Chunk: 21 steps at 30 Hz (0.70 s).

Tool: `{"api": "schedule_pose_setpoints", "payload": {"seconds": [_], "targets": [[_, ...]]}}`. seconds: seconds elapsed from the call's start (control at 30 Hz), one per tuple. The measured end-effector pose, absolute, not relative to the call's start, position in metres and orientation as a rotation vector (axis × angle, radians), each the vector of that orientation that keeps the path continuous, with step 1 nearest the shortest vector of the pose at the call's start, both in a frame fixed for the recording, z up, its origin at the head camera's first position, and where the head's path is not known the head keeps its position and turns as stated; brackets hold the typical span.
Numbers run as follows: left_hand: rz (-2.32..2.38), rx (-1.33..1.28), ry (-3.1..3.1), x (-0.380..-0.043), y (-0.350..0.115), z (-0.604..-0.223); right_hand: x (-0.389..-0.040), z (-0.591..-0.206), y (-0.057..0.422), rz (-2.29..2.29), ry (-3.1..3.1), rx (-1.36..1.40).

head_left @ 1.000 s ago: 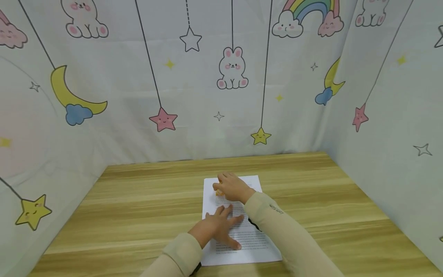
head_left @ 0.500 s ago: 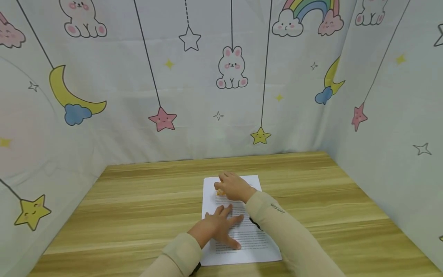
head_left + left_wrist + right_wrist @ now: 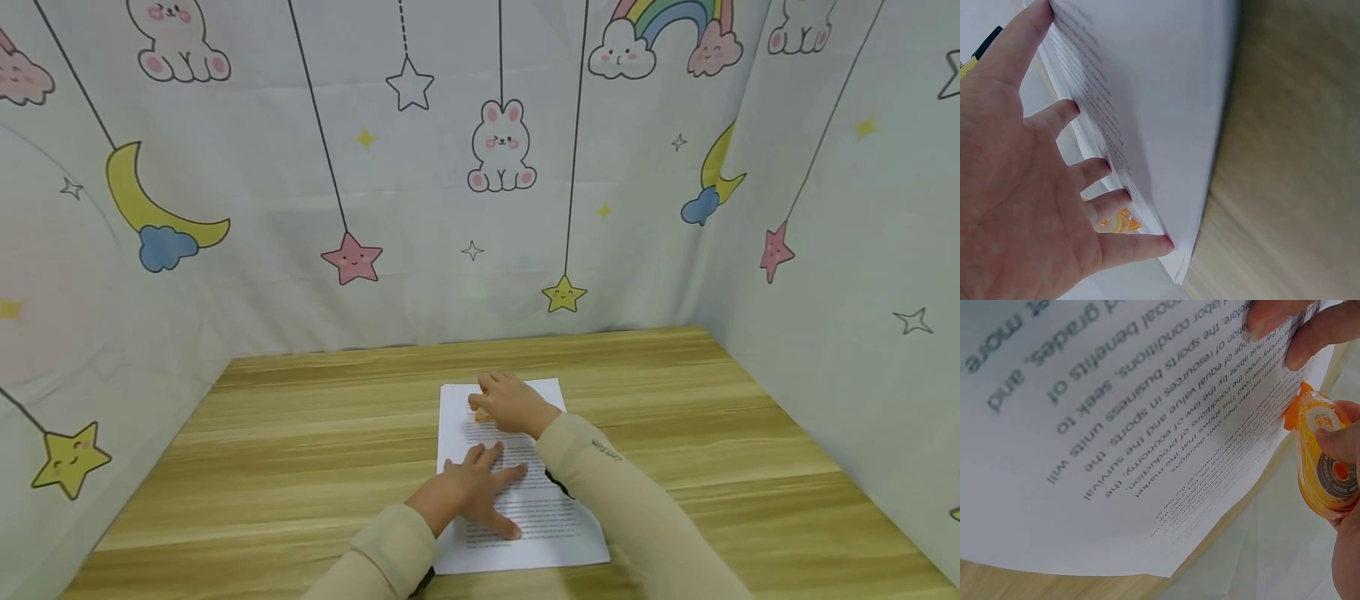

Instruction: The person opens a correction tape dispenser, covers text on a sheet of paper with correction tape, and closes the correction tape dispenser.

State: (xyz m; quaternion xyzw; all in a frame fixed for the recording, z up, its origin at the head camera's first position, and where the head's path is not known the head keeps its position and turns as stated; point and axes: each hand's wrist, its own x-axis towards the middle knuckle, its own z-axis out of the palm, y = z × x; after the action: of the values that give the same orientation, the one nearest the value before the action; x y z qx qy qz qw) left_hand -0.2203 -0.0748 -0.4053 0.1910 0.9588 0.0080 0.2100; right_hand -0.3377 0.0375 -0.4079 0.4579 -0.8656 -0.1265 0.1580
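Sheets of printed paper (image 3: 555, 546) lie on the table, with lines of English text. My left hand (image 3: 472, 492) rests on the lower left part of them with its fingers spread; the left wrist view shows the fingertips touching the top sheet. Near the top of the page my right hand (image 3: 513, 402) grips an orange, see-through correction tape (image 3: 1316, 469), thumb on its side. Its orange tip (image 3: 1304, 387) is at the paper's surface beside the printed lines. In the head view the fingers hide most of the tape's body.
The wood-grain table (image 3: 315, 450) extends on both sides of the paper. A white curtain (image 3: 420, 192) printed with rabbits, stars and moons stands behind it and along both sides.
My right hand has slid slightly to the right across the page with the correction tape in its grip. The left hand stays in place on the paper.
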Motion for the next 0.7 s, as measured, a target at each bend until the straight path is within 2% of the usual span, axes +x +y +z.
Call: {"api": "schedule_pose_setpoints", "payload": {"seconds": [0.7], "targets": [[-0.005, 0.523, 2.681, -0.222, -0.074, -0.408, -0.341, -0.408, 0.053, -0.339, -2.474, 1.312]]}}
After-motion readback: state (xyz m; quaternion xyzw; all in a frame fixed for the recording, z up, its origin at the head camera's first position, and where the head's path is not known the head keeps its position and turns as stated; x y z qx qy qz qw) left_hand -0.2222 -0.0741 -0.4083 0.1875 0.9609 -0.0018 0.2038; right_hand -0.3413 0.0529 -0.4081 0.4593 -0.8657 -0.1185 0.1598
